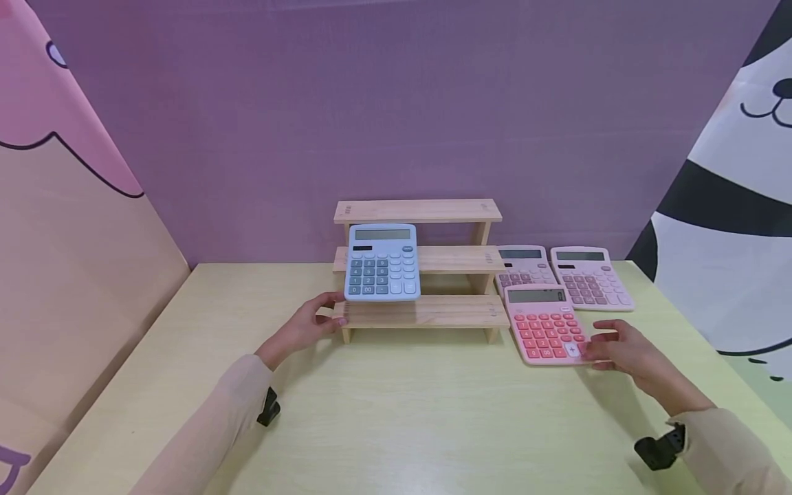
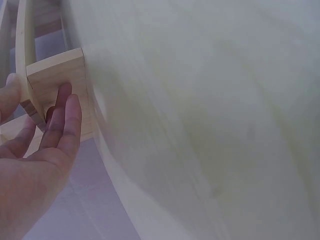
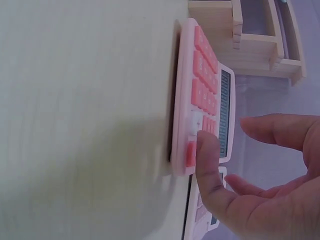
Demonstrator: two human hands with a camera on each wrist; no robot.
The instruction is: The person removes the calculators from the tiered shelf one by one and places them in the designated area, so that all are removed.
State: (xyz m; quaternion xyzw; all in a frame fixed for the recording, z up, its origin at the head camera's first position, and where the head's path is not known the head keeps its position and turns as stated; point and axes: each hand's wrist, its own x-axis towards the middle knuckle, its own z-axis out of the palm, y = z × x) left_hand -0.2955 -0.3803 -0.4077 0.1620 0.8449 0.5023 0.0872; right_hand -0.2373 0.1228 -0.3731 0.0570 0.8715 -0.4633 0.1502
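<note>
A three-step wooden display stand (image 1: 427, 313) stands on the table. My left hand (image 1: 307, 323) pinches the left end of its lowest step, thumb above and fingers (image 2: 70, 120) beneath the board. Leaning on the stand's left part is a blue calculator (image 1: 382, 265), upright on the lowest step. To the right of the stand lies a pink calculator (image 1: 537, 295) with red-pink keys and a lit display. My right hand (image 1: 628, 354) is at its lower right corner, fingers spread apart from the thumb; whether a fingertip (image 3: 206, 142) touches it, I cannot tell.
Two paler pink calculators, one at the back left (image 1: 522, 256) and one at the back right (image 1: 590, 278), lie behind the front pink one. A purple backdrop (image 1: 396, 103) rises behind the table (image 1: 396, 412). Printed panels border both sides.
</note>
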